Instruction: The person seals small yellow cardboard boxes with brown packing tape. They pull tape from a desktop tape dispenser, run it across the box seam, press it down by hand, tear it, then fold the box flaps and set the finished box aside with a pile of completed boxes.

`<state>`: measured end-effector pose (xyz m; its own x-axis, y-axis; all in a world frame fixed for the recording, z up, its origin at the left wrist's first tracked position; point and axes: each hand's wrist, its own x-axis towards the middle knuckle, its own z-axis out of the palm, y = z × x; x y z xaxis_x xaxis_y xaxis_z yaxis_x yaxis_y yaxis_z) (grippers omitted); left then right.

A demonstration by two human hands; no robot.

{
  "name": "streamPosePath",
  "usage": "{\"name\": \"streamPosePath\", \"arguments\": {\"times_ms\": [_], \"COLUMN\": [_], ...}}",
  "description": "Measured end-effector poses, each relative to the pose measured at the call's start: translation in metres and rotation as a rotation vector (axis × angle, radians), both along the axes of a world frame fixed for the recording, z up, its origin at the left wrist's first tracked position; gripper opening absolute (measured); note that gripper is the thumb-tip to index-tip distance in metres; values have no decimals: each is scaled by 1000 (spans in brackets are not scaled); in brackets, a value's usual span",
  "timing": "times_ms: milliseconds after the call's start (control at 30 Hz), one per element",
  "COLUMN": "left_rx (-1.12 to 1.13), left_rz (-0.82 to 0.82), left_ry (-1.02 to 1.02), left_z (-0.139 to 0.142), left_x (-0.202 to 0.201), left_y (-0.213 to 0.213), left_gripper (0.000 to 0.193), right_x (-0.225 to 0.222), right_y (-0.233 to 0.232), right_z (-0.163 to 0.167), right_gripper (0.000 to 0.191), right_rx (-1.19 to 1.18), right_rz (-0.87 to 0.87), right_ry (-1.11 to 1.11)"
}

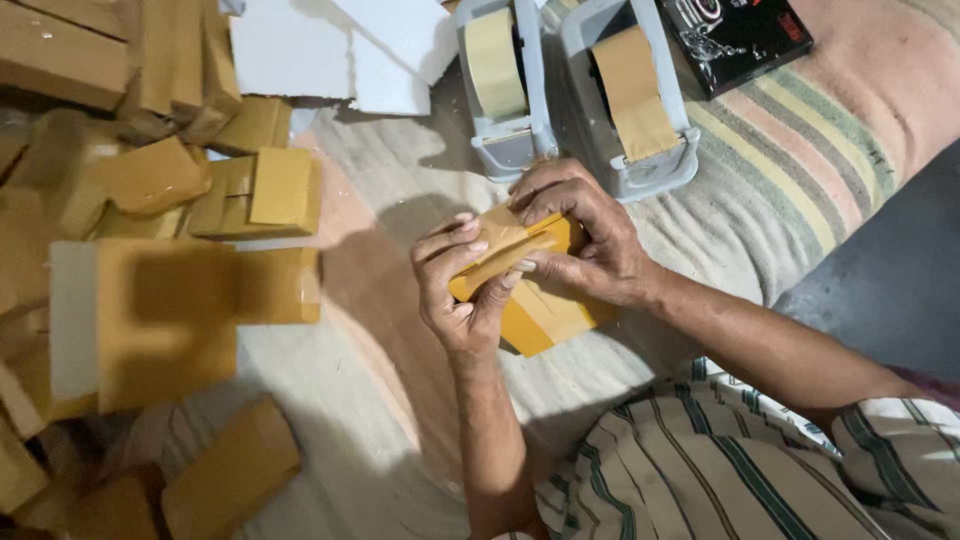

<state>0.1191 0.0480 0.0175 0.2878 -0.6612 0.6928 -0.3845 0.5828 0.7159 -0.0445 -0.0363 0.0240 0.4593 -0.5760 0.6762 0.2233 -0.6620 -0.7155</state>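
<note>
Left hand, right hand, both gripping, probably taped, yellow box

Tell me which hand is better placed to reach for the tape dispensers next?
Probably the right hand: it lies over the top of the small brown-taped parcel, just below the two grey tape dispensers. The left hand cups the parcel from beneath, farther from them.

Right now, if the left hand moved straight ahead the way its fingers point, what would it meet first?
Probably the left tape dispenser. The left hand points up-screen past the brown-taped package it holds; depth is unclear.
</note>
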Motion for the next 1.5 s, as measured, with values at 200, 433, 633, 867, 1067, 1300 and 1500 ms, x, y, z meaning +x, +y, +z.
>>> {"name": "streamPosePath", "arguments": {"times_ms": [200,433,633,867,1067,1300,1500], "left_rx": [33,73,69,49,55,-47,-94], "left_rz": [38,99,126,114,88,178,330], "left_ry": [15,36,38,36,133,351,162], "left_z": [-17,-28,-29,-16,-10,-22,-23], "left_x": [10,10,6,0,-15,-36,-50], "left_y": [-18,-19,-7,4,19,32,45], "left_gripper": [35,37,36,33,32,29,38], "right_x": [13,22,19,14,9,1,-6], "right_y": [-16,-20,-9,5,27,59,81], "right_z": [-13,-16,-10,-1,2,-4,-10], "right_gripper": [35,39,43,40,35,31,29], "right_rx": [45,-34,-60,-76,51,153,226], "right_rz": [-23,-103,-156,-206,-221,-237,-216], "right_ry": [31,28,28,21,-25,-103,-224]}}
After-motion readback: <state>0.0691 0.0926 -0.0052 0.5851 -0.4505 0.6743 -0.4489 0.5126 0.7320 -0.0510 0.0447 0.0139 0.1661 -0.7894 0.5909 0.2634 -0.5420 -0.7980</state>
